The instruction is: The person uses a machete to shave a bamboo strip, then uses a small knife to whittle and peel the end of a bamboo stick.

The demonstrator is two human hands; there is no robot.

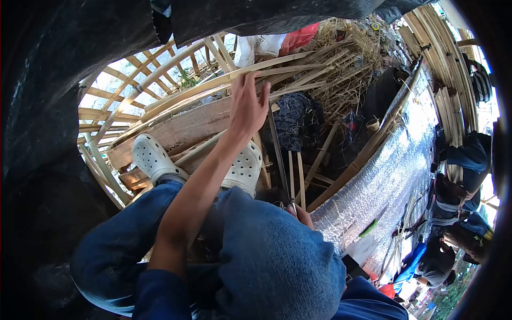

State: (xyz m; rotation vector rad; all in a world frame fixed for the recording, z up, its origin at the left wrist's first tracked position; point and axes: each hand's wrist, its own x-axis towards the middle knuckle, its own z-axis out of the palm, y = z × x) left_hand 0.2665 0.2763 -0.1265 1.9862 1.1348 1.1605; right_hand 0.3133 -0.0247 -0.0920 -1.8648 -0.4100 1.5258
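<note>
My left hand [249, 106] reaches forward with its fingers stretched and thumb apart, its fingertips overlapping the long split bamboo strips [202, 85]. Low at the right, partly hidden by my knee, my right hand [304, 217] is closed around the handle of a long knife [278, 149]. The narrow, dark blade points away from me, its far end near my left wrist. Beside the blade, two thin bamboo strips [301, 178] run from near my right hand toward a dark patterned cloth [293, 120].
My pale clogs [153, 157] rest by a wooden plank [176, 136]. A bamboo lattice [125, 90] stands at left, straw-like shavings [352, 85] ahead. Silvery foil sheeting [389, 176] with a green-handled tool [368, 229] lies at right; people [461, 186] sit beyond. Black sheeting [96, 42] hangs overhead.
</note>
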